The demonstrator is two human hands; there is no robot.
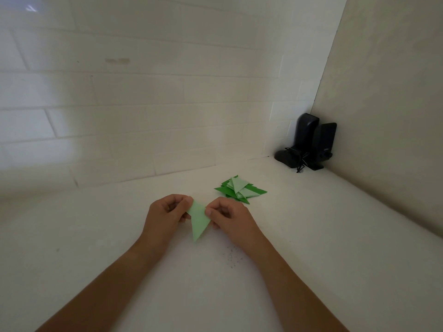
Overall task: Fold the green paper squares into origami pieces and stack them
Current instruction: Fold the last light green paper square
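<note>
A: Two hands on one piece. The left hand [167,212] pinches the upper left corner of the pale green folded triangle [199,221], and the right hand [227,215] pinches its right edge, fingers curled on the paper. Its long point aims down toward the person, and it sits between the hands, over the white counter [119,236].

B: So mid-fold, by my reckoning?

A: I'd judge so. To do it well, line the edges up before pressing, then run a thumbnail along the crease so it holds flat (a soft crease makes a piece that springs open in the pile).

B: And the finished ones?

A: The stack of folded green pieces [239,190] lies just beyond the right hand, dark and light green mixed, fanned out loosely. I'd set the new one squarely on top so it doesn't slide.

B: What about the room?

A: The counter is plain and matte, with a sprinkle of dark specks [232,257] near the right forearm. White tiled wall [143,92] behind, a plain wall on the right, and two black speakers [311,142] with a tangled cord stand in the corner, well apart from the paper.
</note>
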